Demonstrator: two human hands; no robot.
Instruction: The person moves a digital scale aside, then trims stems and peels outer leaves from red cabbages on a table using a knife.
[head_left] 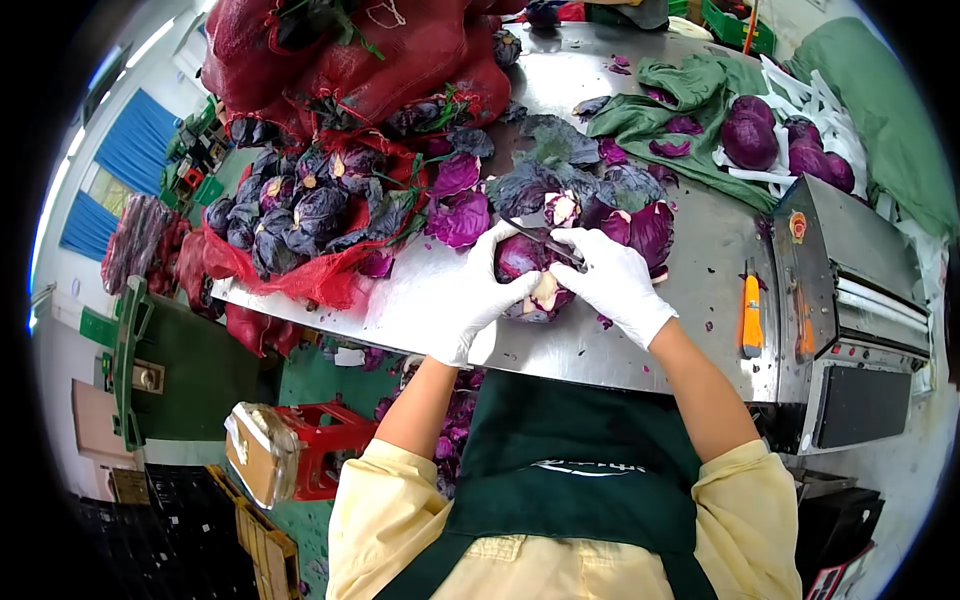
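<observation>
A red cabbage [520,258] with a pale cut stem rests near the front edge of the steel table [400,310]. My left hand [482,292], in a white glove, is wrapped round its left side. In my white-gloved right hand [612,278] is a knife [545,240], its dark blade lying across the top of the cabbage; the handle is mostly hidden by my fingers. Just behind are another cabbage with a cut stem [561,208] and a purple cabbage [650,233]. Loose purple leaves [460,218] lie left of my hands.
Red net bags [400,75] and an opened net of cabbages [320,213] fill the left side. At right are an orange cutter [751,315], a wrapping machine [850,270] and peeled cabbages [750,138] on white wrap. A red stool [325,445] stands below left.
</observation>
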